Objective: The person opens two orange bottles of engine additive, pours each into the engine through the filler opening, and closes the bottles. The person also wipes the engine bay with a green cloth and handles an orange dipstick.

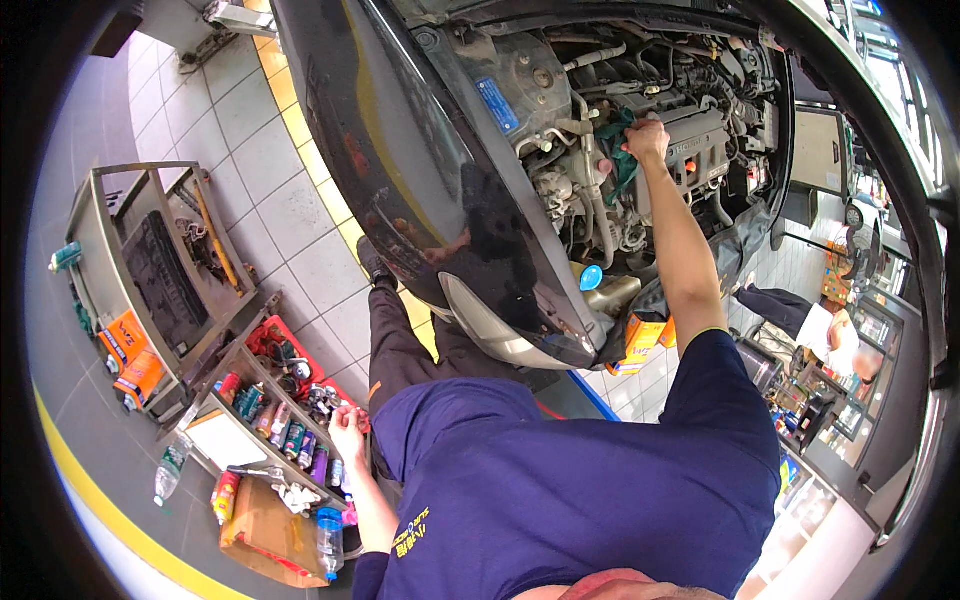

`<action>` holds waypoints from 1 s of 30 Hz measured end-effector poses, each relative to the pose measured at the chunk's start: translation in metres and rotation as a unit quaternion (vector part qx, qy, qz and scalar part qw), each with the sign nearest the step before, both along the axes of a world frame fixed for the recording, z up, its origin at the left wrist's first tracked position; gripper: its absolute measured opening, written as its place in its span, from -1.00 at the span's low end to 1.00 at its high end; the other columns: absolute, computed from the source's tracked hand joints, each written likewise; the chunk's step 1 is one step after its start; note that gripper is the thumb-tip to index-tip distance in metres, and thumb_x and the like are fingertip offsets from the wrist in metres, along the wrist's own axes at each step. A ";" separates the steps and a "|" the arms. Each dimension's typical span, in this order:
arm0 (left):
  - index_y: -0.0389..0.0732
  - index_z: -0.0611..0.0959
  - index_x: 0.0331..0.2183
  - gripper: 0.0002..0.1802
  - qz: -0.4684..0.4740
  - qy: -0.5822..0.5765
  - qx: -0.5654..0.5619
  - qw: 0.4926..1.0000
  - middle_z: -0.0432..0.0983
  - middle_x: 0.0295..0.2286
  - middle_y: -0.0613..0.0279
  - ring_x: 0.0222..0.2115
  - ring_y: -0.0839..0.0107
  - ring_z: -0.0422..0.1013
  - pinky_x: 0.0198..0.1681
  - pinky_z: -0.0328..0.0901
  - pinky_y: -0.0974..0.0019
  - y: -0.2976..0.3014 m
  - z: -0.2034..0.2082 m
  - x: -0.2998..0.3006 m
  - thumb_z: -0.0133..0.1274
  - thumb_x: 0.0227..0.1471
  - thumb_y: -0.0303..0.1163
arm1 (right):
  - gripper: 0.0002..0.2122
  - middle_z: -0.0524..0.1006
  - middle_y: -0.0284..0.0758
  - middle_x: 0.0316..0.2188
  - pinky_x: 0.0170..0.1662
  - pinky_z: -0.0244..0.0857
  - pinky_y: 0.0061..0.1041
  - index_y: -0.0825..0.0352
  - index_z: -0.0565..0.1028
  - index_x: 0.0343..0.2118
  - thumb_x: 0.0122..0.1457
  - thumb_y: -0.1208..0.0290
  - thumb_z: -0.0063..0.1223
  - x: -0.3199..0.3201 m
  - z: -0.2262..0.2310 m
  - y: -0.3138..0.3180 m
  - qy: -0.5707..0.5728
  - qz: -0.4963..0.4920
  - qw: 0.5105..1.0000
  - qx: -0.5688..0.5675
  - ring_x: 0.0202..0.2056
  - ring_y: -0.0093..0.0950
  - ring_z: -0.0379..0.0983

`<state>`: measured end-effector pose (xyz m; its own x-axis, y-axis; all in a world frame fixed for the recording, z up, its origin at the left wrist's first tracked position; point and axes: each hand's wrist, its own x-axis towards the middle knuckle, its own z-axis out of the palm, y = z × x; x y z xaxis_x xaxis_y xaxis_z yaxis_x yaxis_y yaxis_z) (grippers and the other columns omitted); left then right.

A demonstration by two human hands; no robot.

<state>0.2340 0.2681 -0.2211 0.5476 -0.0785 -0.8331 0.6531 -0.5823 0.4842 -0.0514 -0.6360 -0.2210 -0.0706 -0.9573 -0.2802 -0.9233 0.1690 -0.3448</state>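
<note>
My right arm reaches into the engine bay of a dark car. There my right hand (648,140) is closed on a dark green cloth (624,165), which lies bunched against the engine beside the grey engine cover (697,140). My left hand (348,435) is low at my left side, next to the tool cart (262,375). Its fingers are curled in, and what they hold, if anything, is too small to make out. Close to it lie small metal parts (322,400) and a row of spray cans (292,440).
A blue cap (591,277) sits at the engine bay's front corner. Left of me stand a metal-framed cart (150,270), a cardboard box (270,530) and plastic bottles (330,540). An orange box (640,340) is below the car's front. Another person (825,335) is at the right.
</note>
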 end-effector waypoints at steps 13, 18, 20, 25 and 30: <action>-0.19 0.67 -0.13 -0.99 -0.003 0.037 0.002 0.999 0.70 -0.40 0.30 -0.48 0.58 0.52 -0.45 0.33 0.46 0.001 -0.007 -0.003 0.18 0.46 -0.51 | -0.69 0.78 0.01 -0.01 0.22 0.59 -0.10 0.30 0.81 -0.07 0.15 0.31 0.39 0.006 0.016 0.017 0.154 0.036 0.987 -0.021 0.10 0.02 0.70; -0.20 0.67 -0.12 -0.99 0.002 0.037 -0.006 0.999 0.69 -0.39 0.30 -0.46 0.58 0.53 -0.43 0.37 0.44 0.010 -0.007 -0.004 0.16 0.48 -0.52 | -0.68 0.78 0.01 -0.05 0.20 0.58 -0.07 0.25 0.76 -0.02 0.14 0.36 0.40 0.007 0.009 0.022 0.143 0.099 0.975 -0.141 0.06 0.06 0.71; -0.21 0.66 -0.12 -0.98 0.015 0.057 0.011 0.998 0.69 -0.40 0.30 -0.47 0.57 0.52 -0.43 0.39 0.43 0.012 -0.007 -0.002 0.15 0.48 -0.51 | -0.66 0.75 0.07 0.02 0.21 0.58 -0.03 0.27 0.75 0.02 0.17 0.39 0.31 0.005 0.008 0.021 0.122 0.132 0.975 -0.132 0.11 0.09 0.68; -0.21 0.66 -0.12 -0.97 0.010 0.048 -0.019 0.999 0.68 -0.41 0.28 -0.50 0.58 0.50 -0.48 0.37 0.44 0.008 -0.010 0.001 0.14 0.50 -0.49 | -0.63 0.74 0.09 0.02 0.21 0.58 -0.02 0.25 0.74 0.05 0.15 0.39 0.38 -0.001 0.008 0.006 0.107 0.121 0.986 -0.031 0.11 0.09 0.68; -0.21 0.67 -0.11 -0.96 -0.005 0.038 -0.017 0.999 0.68 -0.41 0.27 -0.52 0.57 0.51 -0.54 0.34 0.43 0.001 -0.012 0.001 0.16 0.49 -0.47 | -0.65 0.73 0.10 0.01 0.21 0.58 -0.01 0.27 0.73 0.07 0.19 0.44 0.38 -0.014 0.012 0.012 0.156 0.241 0.957 -0.038 0.10 0.13 0.67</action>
